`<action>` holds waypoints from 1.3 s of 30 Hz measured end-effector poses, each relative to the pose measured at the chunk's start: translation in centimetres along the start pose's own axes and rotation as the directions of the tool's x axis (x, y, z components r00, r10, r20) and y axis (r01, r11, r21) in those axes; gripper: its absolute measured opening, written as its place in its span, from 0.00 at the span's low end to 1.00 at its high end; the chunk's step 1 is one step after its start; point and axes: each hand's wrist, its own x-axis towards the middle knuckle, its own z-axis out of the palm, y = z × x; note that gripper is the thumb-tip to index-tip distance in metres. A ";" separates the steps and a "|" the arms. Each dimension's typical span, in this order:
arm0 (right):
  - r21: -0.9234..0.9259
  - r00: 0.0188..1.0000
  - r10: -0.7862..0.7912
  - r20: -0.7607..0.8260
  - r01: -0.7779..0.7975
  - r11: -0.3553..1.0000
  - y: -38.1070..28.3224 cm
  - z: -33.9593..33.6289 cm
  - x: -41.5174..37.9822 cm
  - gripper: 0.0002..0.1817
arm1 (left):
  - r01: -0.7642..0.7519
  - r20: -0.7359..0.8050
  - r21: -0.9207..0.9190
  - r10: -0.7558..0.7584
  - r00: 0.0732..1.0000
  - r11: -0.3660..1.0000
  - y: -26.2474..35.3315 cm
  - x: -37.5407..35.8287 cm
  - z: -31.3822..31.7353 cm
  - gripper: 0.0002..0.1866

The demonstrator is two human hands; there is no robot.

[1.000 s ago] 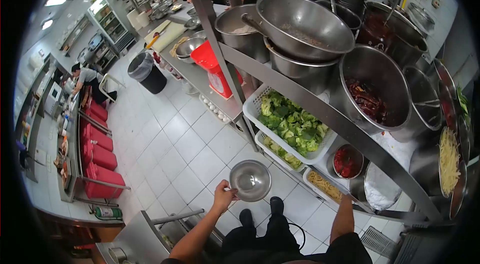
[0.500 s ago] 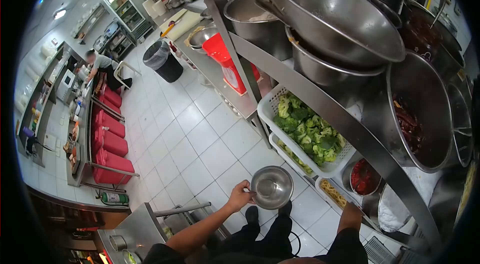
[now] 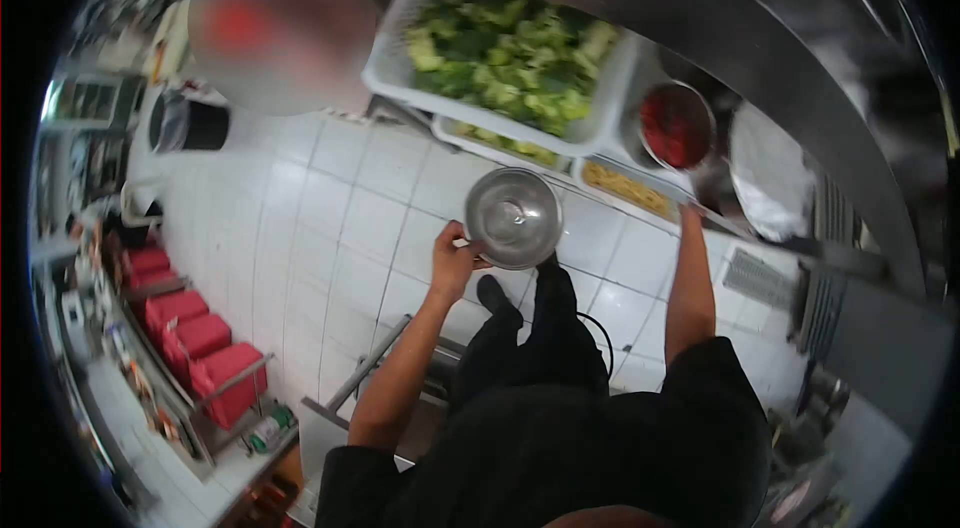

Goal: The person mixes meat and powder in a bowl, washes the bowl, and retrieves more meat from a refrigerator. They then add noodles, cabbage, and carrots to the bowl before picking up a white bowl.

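Observation:
My left hand [image 3: 455,263] grips the rim of a steel mixing bowl [image 3: 535,240], held level over the tiled floor with little visible inside. My right hand [image 3: 690,216] reaches to the right end of a narrow white tub of yellow strips [image 3: 628,190]; its fingers are blurred and partly hidden at the tub's edge. Left of that tub, broccoli florets [image 3: 510,63] fill a white perforated basket [image 3: 400,88]. A second tray with green pieces [image 3: 510,145] sits below it. Behind the tub stands a steel pot of red food [image 3: 676,126].
A steel shelf edge [image 3: 800,68] crosses above the food. White wrapping [image 3: 770,173] lies right of the red pot. A steel counter with a rail [image 3: 375,363] is near my left elbow. Red bins [image 3: 225,378] and a black bin [image 3: 205,126] stand at left; a floor drain [image 3: 762,276] lies right.
The view has tilted down and turned, so the broccoli and tub now appear higher up. My right hand has come into sight at the tub. My left hand still holds the bowl.

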 end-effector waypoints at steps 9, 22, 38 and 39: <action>0.473 0.937 0.099 -0.335 0.076 0.878 -0.9 -1.2 -6.8 0.19 | -0.033 0.209 0.135 0.004 0.978 0.990 -2.8 -0.7 5.3 0.11; 0.910 0.903 0.229 -0.363 0.291 0.296 -7.4 -12.4 -23.3 0.12 | 0.236 0.264 0.119 -0.260 0.929 0.965 -9.2 -2.0 14.5 0.10; 0.844 0.839 0.133 -0.527 0.498 0.201 -11.5 -30.4 -36.9 0.13 | 0.141 0.364 -0.059 -0.110 0.925 0.988 -6.3 -4.6 15.6 0.13; 0.838 0.832 0.134 -0.539 0.514 0.184 -12.0 -30.8 -37.3 0.13 | 0.146 0.369 -0.086 -0.105 0.924 0.986 -6.0 -4.7 15.4 0.13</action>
